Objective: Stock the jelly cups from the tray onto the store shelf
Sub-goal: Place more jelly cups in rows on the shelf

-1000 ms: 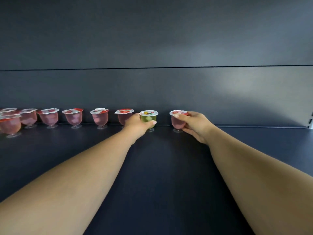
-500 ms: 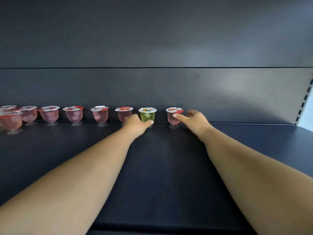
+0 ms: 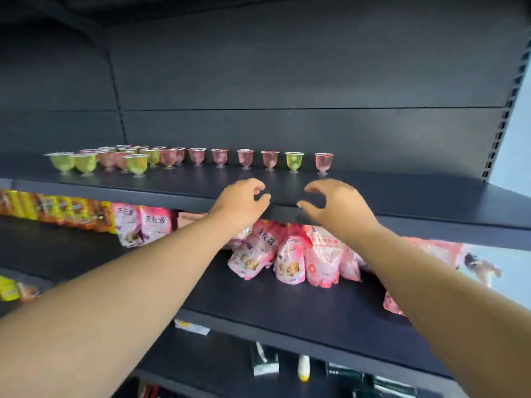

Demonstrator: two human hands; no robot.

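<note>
Several jelly cups stand in a row along the back of the dark upper shelf (image 3: 402, 193). At the row's right end are a green jelly cup (image 3: 294, 161) and a pink jelly cup (image 3: 323, 162). More green and pink cups cluster at the left (image 3: 86, 163). My left hand (image 3: 241, 201) and my right hand (image 3: 336, 202) hover over the shelf's front edge, well short of the cups. Both have loosely curled fingers and hold nothing. No tray is in view.
Pink snack bags (image 3: 290, 254) lie on the shelf below, with yellow and orange packets (image 3: 51, 209) to the left. Lower shelves hold small dark boxes (image 3: 263, 359). The upper shelf has bare room to the right of the cups.
Both hands have let go of the green and pink cups and drawn back toward the shelf's front edge. The view has pulled back, showing the lower shelves.
</note>
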